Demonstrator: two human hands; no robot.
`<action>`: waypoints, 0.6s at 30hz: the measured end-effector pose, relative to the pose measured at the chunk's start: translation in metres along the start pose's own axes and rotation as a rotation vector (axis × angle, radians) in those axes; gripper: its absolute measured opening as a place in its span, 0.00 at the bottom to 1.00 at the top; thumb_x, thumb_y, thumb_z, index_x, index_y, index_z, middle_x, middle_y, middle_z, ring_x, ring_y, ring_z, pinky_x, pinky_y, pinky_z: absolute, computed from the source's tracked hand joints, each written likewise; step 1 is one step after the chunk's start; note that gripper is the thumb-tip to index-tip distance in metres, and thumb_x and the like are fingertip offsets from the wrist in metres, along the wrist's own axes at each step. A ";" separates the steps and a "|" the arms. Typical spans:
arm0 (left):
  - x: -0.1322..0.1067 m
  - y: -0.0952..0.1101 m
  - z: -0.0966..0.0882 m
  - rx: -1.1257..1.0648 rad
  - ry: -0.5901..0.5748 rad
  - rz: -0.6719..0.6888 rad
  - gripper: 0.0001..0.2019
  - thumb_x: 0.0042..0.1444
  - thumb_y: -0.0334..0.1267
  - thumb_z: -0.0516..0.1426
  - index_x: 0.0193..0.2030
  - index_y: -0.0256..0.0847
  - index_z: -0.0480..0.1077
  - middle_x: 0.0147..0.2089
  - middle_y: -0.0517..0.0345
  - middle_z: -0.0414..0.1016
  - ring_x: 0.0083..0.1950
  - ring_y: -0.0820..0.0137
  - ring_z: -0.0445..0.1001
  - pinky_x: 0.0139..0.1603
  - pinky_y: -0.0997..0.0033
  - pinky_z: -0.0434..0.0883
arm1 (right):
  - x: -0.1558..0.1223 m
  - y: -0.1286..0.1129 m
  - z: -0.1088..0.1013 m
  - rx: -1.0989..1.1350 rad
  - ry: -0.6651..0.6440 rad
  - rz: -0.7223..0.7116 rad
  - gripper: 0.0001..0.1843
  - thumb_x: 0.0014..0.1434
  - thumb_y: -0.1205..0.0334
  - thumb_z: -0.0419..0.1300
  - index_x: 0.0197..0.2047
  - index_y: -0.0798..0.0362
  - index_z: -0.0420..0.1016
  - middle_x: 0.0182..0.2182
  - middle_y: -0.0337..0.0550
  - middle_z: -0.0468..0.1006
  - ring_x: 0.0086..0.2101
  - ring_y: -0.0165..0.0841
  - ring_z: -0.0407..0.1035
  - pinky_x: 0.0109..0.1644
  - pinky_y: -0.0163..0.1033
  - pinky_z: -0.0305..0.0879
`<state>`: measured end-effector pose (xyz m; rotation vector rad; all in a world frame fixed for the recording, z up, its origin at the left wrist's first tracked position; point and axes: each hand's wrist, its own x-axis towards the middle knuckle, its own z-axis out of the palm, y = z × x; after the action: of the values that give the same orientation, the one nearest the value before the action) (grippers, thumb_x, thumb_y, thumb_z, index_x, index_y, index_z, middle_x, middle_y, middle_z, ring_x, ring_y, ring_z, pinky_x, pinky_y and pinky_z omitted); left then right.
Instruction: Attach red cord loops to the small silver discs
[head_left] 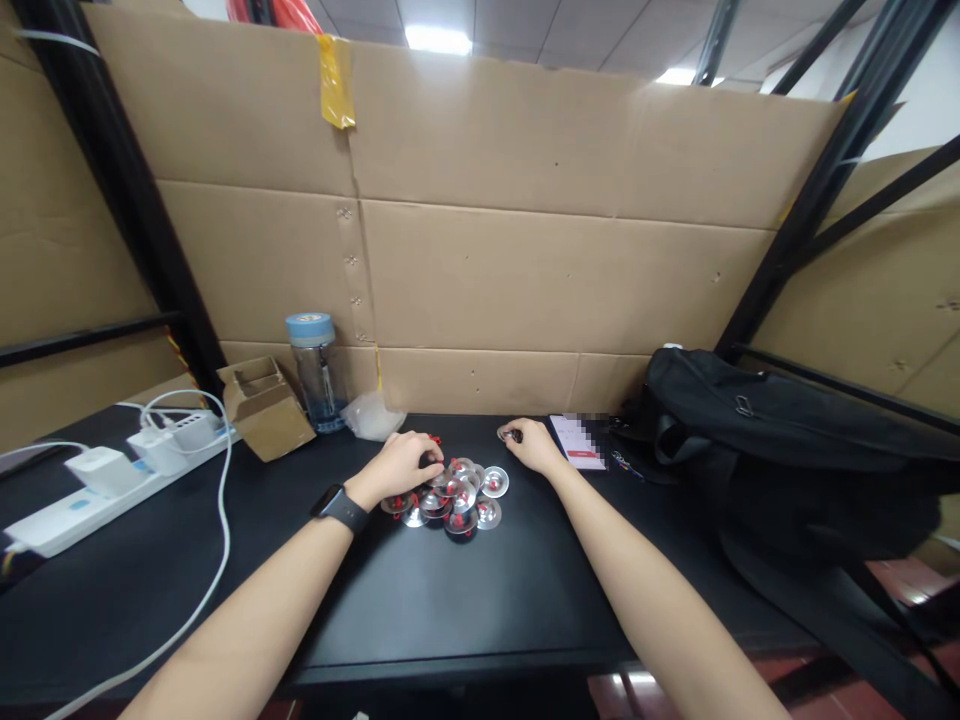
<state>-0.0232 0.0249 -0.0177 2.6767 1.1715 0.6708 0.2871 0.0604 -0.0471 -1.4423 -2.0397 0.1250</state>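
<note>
A pile of several small clear discs with red centres (459,497) lies on the black table (450,600). My left hand (401,465), with a black watch on its wrist, rests on the pile's left side with its fingers curled over a dark red piece. My right hand (531,444) is just right of the pile, its fingers pinched on one small disc (507,434) held above the table.
A phone (577,442) lies beside my right hand, with a black bag (765,440) further right. At the back left stand a blue-capped bottle (316,372), a small cardboard box (262,406) and a clear plastic bag (371,416). A white power strip (112,480) with cables lies left. Cardboard walls the back.
</note>
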 end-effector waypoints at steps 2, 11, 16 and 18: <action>0.000 0.001 0.003 -0.030 -0.028 -0.011 0.09 0.60 0.43 0.58 0.36 0.45 0.79 0.37 0.57 0.82 0.40 0.65 0.78 0.45 0.69 0.67 | -0.001 -0.002 -0.001 -0.006 -0.014 -0.015 0.14 0.54 0.72 0.61 0.40 0.49 0.82 0.43 0.43 0.84 0.45 0.38 0.77 0.54 0.40 0.68; -0.001 0.000 0.001 -0.077 -0.109 -0.125 0.09 0.59 0.44 0.58 0.38 0.47 0.79 0.39 0.58 0.83 0.43 0.63 0.79 0.45 0.69 0.68 | -0.001 -0.012 -0.004 -0.085 -0.022 -0.034 0.18 0.55 0.74 0.58 0.47 0.50 0.77 0.48 0.45 0.80 0.50 0.39 0.73 0.53 0.42 0.64; -0.002 0.004 -0.001 0.039 -0.117 -0.196 0.08 0.58 0.43 0.57 0.36 0.48 0.79 0.42 0.57 0.82 0.49 0.60 0.77 0.50 0.64 0.65 | -0.002 -0.015 -0.006 -0.109 -0.045 -0.048 0.17 0.56 0.74 0.57 0.46 0.51 0.78 0.47 0.46 0.80 0.49 0.38 0.73 0.53 0.41 0.63; -0.002 0.006 -0.002 0.071 -0.114 -0.212 0.08 0.58 0.42 0.57 0.36 0.48 0.78 0.43 0.57 0.82 0.50 0.60 0.77 0.51 0.63 0.65 | -0.002 -0.016 -0.006 -0.113 -0.065 -0.059 0.17 0.56 0.74 0.57 0.46 0.51 0.78 0.47 0.45 0.80 0.47 0.36 0.74 0.53 0.39 0.64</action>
<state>-0.0215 0.0189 -0.0152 2.5566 1.4448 0.4454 0.2777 0.0510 -0.0363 -1.4613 -2.1703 0.0326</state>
